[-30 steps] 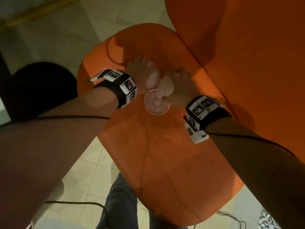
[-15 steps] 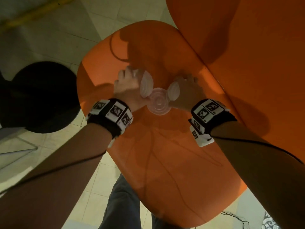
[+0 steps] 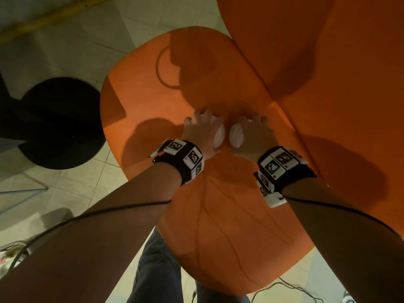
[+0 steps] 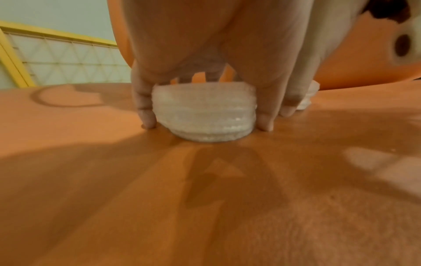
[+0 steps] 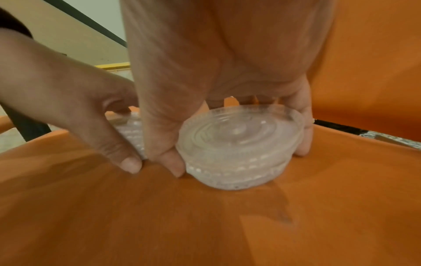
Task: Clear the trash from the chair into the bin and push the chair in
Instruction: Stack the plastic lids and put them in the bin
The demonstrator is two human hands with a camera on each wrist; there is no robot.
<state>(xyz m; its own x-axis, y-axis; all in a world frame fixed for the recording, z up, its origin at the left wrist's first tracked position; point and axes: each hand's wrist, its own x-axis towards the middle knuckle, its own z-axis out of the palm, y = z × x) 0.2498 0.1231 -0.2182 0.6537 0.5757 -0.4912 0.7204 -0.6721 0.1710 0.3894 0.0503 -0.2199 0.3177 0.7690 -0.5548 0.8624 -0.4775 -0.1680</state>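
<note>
Two clear ribbed plastic lids (image 5: 237,149)

Smooth orange plastic on the chair seat (image 3: 214,226), faintly satin with soft glare. Clear ribbed plastic, glossy and ridged, on the left container (image 4: 202,111) and the right container (image 5: 237,149). Matt pale tile on the floor (image 3: 65,51). Black cloth wristbands (image 3: 175,169).

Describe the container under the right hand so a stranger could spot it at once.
Find the orange plastic chair seat. Near its middle, beside the backrest, two small round clear plastic containers sit side by side. This one is under the right hand, nearer the backrest; its twin is under the left hand.
</note>
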